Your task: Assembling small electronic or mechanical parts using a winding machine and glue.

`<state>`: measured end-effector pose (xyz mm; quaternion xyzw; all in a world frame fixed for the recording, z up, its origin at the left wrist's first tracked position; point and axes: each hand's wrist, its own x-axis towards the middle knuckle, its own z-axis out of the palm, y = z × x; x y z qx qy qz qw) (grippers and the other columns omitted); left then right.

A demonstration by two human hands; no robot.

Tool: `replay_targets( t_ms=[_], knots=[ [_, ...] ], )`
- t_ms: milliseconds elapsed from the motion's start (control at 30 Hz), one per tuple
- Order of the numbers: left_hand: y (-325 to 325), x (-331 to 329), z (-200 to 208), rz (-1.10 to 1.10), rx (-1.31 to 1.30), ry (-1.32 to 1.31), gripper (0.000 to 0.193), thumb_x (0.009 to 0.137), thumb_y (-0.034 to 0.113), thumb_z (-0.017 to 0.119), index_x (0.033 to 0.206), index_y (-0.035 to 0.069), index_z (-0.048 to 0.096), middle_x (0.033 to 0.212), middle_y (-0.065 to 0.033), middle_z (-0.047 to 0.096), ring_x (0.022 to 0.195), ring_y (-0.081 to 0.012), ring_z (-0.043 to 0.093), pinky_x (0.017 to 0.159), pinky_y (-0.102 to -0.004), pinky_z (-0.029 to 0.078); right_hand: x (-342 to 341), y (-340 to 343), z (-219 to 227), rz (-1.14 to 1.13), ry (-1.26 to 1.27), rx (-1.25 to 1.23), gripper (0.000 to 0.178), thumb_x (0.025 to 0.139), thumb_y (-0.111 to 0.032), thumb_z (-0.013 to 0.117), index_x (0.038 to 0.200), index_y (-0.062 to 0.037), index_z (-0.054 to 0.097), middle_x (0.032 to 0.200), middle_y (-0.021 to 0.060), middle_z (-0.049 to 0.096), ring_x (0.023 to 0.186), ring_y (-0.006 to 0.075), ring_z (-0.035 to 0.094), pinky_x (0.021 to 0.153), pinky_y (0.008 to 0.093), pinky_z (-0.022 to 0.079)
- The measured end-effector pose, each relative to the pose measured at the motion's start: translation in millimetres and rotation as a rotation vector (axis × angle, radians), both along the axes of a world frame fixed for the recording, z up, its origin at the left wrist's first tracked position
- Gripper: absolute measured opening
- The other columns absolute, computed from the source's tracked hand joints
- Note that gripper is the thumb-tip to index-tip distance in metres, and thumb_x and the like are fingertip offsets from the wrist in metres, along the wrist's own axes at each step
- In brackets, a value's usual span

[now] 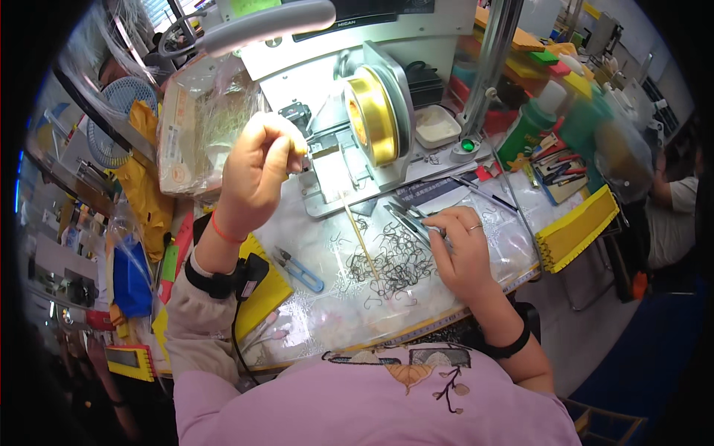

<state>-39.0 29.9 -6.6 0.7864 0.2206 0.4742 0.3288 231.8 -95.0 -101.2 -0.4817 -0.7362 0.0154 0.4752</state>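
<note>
My left hand (256, 167) is raised beside a bench machine (375, 178), thumb and fingers pinched together; what they hold, if anything, is too small to make out. A spool of shiny gold line (379, 115) is mounted upright on the machine. My right hand (462, 253) is low over the table with its fingers closed round a slim grey metal tool, which looks like tweezers (410, 221). Just left of that hand lies a loose heap of small dark hooks (398, 260). A thin tan stick (361, 238) runs from the machine's base into the heap. Blue-handled thread snips (301, 271) lie below my left hand.
A plastic-wrapped box (186, 141) stands left of the machine. A white dish (437, 126), a green bottle (526, 123) and a tray of pens (559, 171) are to the right. A lamp (268, 26) hangs overhead. Yellow pads (576, 230) edge the table. Another person (673, 208) sits at far right.
</note>
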Motion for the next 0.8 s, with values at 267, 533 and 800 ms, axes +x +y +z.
replay_targets(
  t_ms=[267,533,800],
  knots=[
    [-7,-8,7,0.027,0.312,0.354,0.009,0.086,-0.009,0.052,0.089,-0.001,0.051,0.081,-0.0140,0.052,0.070,-0.0296,0.053,0.066,-0.0342,0.045,4,4,-7,-0.067,0.050,-0.070,0.015,0.079,0.000,0.063,0.094,-0.0035,0.065,0.092,0.0107,0.058,0.087,0.0290,0.053,0.080,0.0387,0.043],
    [-6,-7,14,-0.017,0.472,0.494,0.012,0.081,-0.009,0.054,0.088,0.000,0.050,0.078,-0.0164,0.048,0.071,-0.0370,0.051,0.063,-0.0399,0.043,2,4,-7,-0.052,-0.002,-0.141,0.014,0.080,-0.001,0.063,0.093,-0.0033,0.065,0.091,0.0100,0.057,0.088,0.0289,0.053,0.081,0.0391,0.042],
    [-5,-12,13,0.005,0.398,0.454,0.010,0.079,-0.007,0.057,0.085,0.000,0.051,0.077,-0.0133,0.052,0.068,-0.0278,0.052,0.063,-0.0341,0.044,3,3,-8,-0.055,-0.005,-0.180,0.015,0.080,-0.001,0.062,0.094,-0.0032,0.064,0.094,0.0105,0.056,0.090,0.0292,0.052,0.082,0.0390,0.042]
  ],
)
